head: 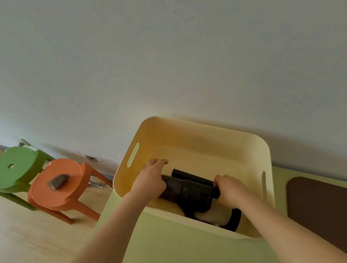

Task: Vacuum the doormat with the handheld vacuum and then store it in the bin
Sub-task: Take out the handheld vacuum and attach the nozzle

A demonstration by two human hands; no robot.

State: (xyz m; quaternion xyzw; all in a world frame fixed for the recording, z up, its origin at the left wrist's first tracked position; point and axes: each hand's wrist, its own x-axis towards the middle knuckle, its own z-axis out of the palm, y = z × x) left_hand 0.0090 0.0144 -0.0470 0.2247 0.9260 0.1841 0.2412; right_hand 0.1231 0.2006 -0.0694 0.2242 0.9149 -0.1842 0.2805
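Observation:
The dark handheld vacuum point(193, 190) lies inside the cream plastic bin point(234, 146), its nozzle pointing left and its curved handle at the lower right. My left hand point(151, 182) covers the nozzle end, fingers bent over it. My right hand point(231, 191) grips the rear of the vacuum body near the handle. The brown doormat point(337, 210) lies flat to the right of the bin, on a pale green surface point(177, 249).
The bin stands against a white wall point(159, 57). To the left, on a light wooden floor point(19, 246), stand a green stool point(12, 169) and an orange stool point(60, 187) with a small grey object point(58, 180) on its seat.

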